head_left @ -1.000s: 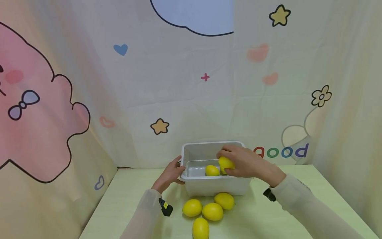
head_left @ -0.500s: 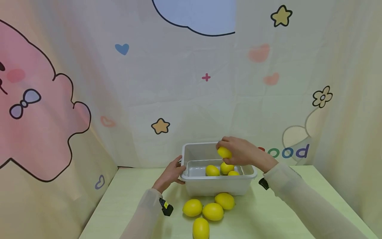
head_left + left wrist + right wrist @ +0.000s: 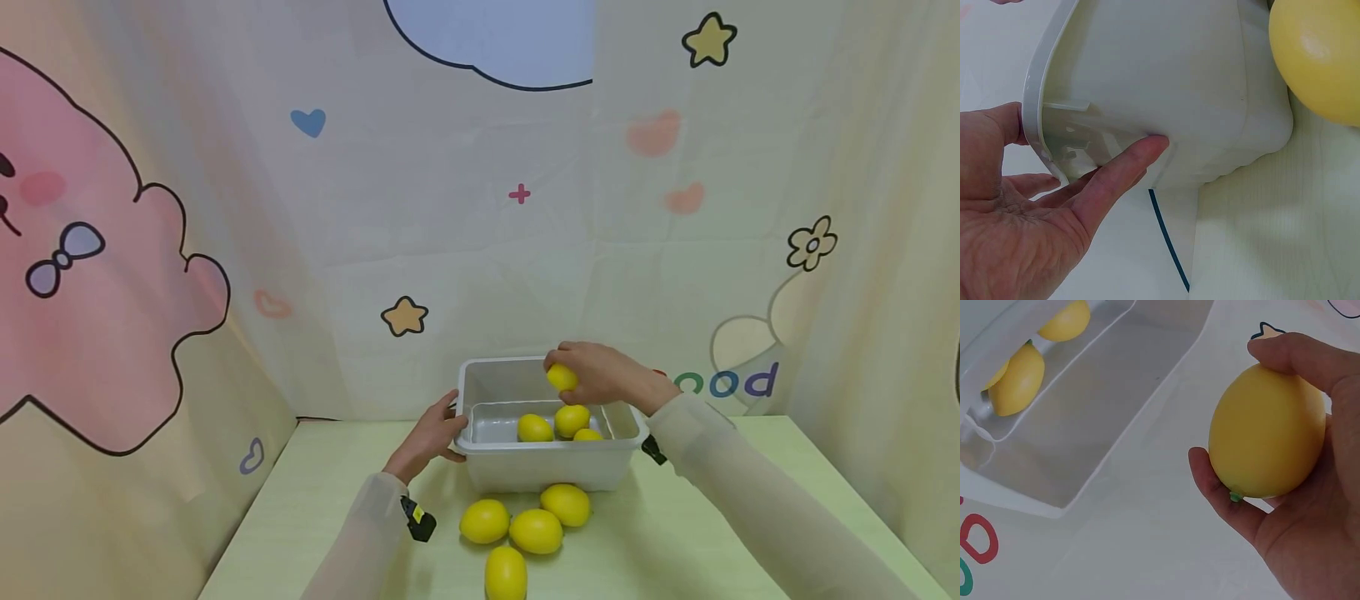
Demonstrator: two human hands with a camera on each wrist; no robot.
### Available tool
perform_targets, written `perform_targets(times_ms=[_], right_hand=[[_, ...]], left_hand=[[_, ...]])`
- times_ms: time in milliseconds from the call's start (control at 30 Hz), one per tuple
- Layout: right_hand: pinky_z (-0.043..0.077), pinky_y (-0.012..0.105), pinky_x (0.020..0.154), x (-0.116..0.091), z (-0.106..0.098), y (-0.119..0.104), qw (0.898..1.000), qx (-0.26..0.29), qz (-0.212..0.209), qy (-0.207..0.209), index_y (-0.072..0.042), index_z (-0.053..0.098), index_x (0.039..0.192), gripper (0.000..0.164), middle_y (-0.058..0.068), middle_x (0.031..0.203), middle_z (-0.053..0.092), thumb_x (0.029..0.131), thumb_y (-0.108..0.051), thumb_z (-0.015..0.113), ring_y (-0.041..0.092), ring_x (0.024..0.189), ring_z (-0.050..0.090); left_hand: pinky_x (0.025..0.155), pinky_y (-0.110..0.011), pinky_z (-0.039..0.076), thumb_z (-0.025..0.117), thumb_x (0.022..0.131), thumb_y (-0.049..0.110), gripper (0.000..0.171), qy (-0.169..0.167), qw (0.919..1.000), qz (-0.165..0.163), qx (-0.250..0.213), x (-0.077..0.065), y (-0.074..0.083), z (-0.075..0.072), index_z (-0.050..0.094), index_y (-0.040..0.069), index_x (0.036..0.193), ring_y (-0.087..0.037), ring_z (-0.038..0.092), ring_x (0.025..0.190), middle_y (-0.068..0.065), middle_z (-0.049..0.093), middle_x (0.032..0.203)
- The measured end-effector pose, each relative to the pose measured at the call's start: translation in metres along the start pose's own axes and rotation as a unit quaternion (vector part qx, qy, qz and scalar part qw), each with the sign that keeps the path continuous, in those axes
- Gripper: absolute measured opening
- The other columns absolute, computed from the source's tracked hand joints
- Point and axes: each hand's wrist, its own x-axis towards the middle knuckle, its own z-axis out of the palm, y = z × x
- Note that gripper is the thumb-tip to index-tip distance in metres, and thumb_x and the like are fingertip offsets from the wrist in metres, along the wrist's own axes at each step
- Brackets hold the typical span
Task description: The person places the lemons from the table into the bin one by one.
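My right hand [image 3: 603, 375] grips a yellow lemon [image 3: 562, 377] above the back part of a white plastic bin [image 3: 547, 467]. In the right wrist view the held lemon [image 3: 1266, 434] has a small green tip, with thumb and fingers curled round it. Inside the bin lie three more lemons, one at the middle [image 3: 535, 428], another beside it [image 3: 573, 420] and a third partly hidden by the front wall. My left hand [image 3: 427, 437] holds the bin's left end; in the left wrist view its fingers [image 3: 1125, 162] reach round the rim and touch the outer wall.
Several lemons lie on the pale table [image 3: 300, 517] in front of the bin, the nearest lemon [image 3: 506, 573] at the frame's bottom edge. Behind the bin hangs a printed curtain [image 3: 465, 250], close to the table's back edge.
My right hand has risen out of the bin with the lemon in it, uncovering the lemons at the bin's right. The left hand and the bin have stayed put.
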Motion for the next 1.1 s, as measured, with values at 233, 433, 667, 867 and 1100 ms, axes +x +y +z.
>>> perform_targets(times_ms=[233, 433, 667, 867, 1100], right_hand=[[0.05, 0.032, 0.074, 0.01, 0.002, 0.008, 0.999, 0.008, 0.02, -0.032, -0.016, 0.064, 0.112, 0.031, 0.003, 0.103, 0.063, 0.083, -0.021, 0.073, 0.019, 0.084, 0.054], [0.049, 0.033, 0.075, 0.016, 0.005, 0.011, 0.998, 0.013, 0.027, -0.056, -0.016, 0.064, 0.113, 0.033, 0.003, 0.104, 0.064, 0.083, -0.023, 0.073, 0.02, 0.086, 0.054], [0.048, 0.031, 0.074, 0.024, 0.01, 0.016, 0.996, 0.024, 0.048, -0.078, -0.016, 0.064, 0.113, 0.034, 0.002, 0.103, 0.065, 0.082, -0.025, 0.073, 0.021, 0.088, 0.054], [0.048, 0.032, 0.077, 0.029, 0.015, 0.018, 0.989, 0.046, 0.078, -0.114, -0.016, 0.063, 0.116, 0.036, 0.003, 0.107, 0.065, 0.083, -0.025, 0.074, 0.022, 0.092, 0.054], [0.048, 0.033, 0.079, 0.035, 0.024, 0.022, 0.985, 0.055, 0.093, -0.137, -0.014, 0.063, 0.118, 0.04, 0.004, 0.107, 0.065, 0.082, -0.026, 0.075, 0.022, 0.092, 0.054]], left_hand=[[0.07, -0.052, 0.061, 0.048, 0.098, 0.016, 0.063, 0.0, 1.0, 0.002, 0.0, 0.0, 0.002, 0.0, 0.023, 0.017, 0.157, -0.038, 0.06, 0.116, -0.025, 0.044, 0.148], [0.07, -0.051, 0.061, 0.048, 0.099, 0.018, 0.062, -0.002, 1.0, 0.002, 0.005, -0.002, 0.005, 0.0, 0.024, 0.018, 0.156, -0.038, 0.06, 0.116, -0.023, 0.045, 0.148], [0.07, -0.051, 0.061, 0.048, 0.099, 0.018, 0.062, -0.002, 1.0, 0.0, 0.005, -0.003, 0.004, 0.0, 0.024, 0.018, 0.156, -0.039, 0.06, 0.117, -0.024, 0.044, 0.148], [0.07, -0.05, 0.061, 0.048, 0.099, 0.017, 0.062, -0.003, 1.0, -0.003, 0.004, -0.003, 0.003, 0.0, 0.023, 0.018, 0.156, -0.039, 0.06, 0.117, -0.024, 0.044, 0.148], [0.07, -0.05, 0.061, 0.048, 0.099, 0.017, 0.063, 0.0, 1.0, -0.003, 0.006, -0.003, 0.002, 0.0, 0.023, 0.017, 0.157, -0.038, 0.061, 0.116, -0.025, 0.044, 0.148]])
